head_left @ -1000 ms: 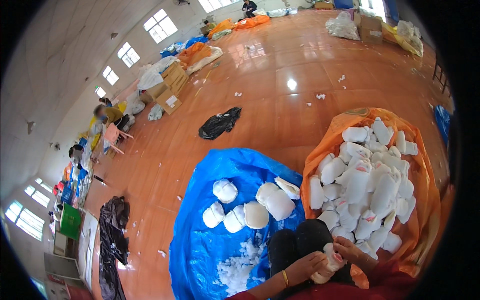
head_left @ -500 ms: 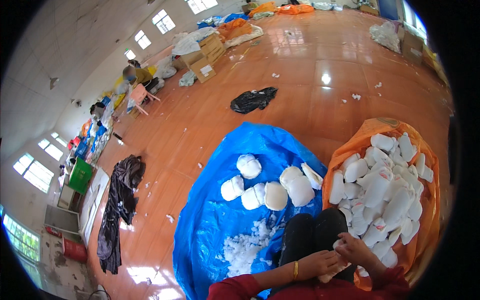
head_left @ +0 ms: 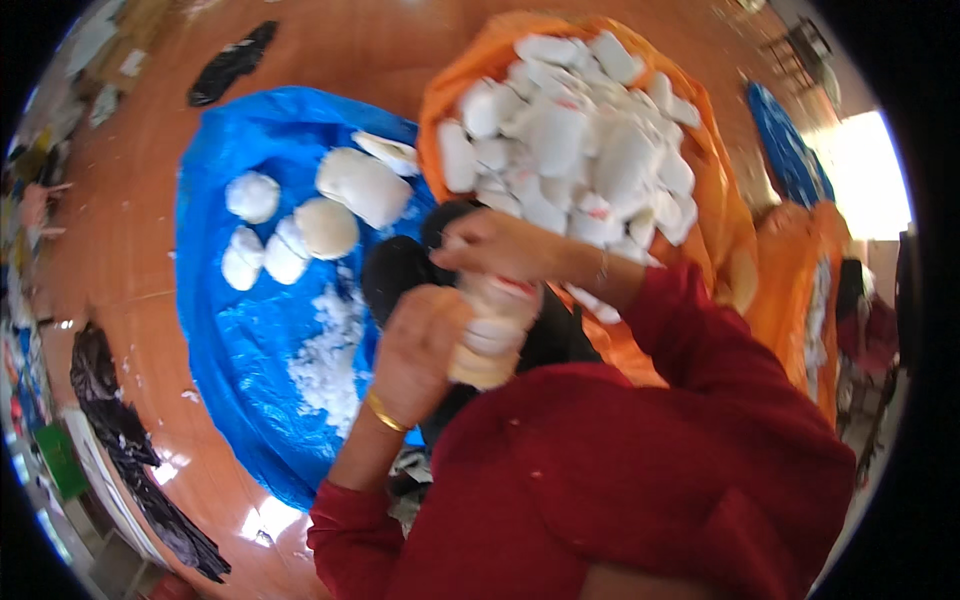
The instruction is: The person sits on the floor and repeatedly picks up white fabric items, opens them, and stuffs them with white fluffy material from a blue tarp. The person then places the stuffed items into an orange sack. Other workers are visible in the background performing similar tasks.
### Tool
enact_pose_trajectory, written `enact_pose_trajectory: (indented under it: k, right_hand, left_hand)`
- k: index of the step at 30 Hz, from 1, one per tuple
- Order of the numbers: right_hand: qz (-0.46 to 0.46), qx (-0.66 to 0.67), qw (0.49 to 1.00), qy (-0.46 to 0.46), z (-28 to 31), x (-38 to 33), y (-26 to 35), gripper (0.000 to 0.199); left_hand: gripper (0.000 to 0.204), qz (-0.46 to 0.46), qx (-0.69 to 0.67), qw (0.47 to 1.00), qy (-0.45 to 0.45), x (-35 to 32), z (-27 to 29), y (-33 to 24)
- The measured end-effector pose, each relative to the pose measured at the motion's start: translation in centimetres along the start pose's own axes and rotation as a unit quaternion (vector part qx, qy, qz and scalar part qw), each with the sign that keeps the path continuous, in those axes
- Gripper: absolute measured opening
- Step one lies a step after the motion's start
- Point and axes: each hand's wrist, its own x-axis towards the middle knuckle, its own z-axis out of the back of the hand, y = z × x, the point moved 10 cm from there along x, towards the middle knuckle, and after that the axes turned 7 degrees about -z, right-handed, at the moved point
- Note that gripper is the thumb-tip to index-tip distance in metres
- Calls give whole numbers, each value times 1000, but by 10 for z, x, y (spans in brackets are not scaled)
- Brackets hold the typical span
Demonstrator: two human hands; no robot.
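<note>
In my lap is a cream-white stuffed plush piece [head_left: 490, 335] with a red edge at its top, blurred by motion. My left hand [head_left: 425, 335], a gold bracelet at its wrist, is closed against the piece's left side. Just above it, my right hand [head_left: 500, 243] is pinched near the piece's top; what its fingertips hold is too blurred to make out. Several rounded white stuffed pieces [head_left: 328, 228] and a heap of loose white stuffing [head_left: 335, 350] lie on a blue sheet sack [head_left: 230, 330] to the left of my knees.
Beyond my right arm stands an orange sack [head_left: 447, 90] full of white stuffed pieces [head_left: 560, 135]. Black plastic bags [head_left: 232, 65] and dark crumpled sheeting [head_left: 130, 440] lie on the brown floor [head_left: 340, 50]. At the right are another orange sack [head_left: 785, 265] and a blue sheet [head_left: 790, 145].
My view has tilted down and swung right, showing more of my red top and lap. Both hands remain at the stuffed plush piece, which now shows its red edge.
</note>
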Motion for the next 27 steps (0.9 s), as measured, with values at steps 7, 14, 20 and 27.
enact_pose_trajectory:
  k: [7,14,20,27]
  right_hand:
    - [-80,363,922,107,4,-14,0,36]
    - [-165,327,930,41,-5,-12,-52,39]
    - [-145,97,983,-51,11,-11,-40,49]
    - [-118,34,992,-40,19,-5,-32,47]
  left_hand:
    - [38,-2,-33,992,-120,15,25,-13]
    - [58,26,27,999,21,9,10,-2]
    - [57,30,72,984,159,16,1,-13]
    - [45,-36,104,985,130,16,-8,-25]
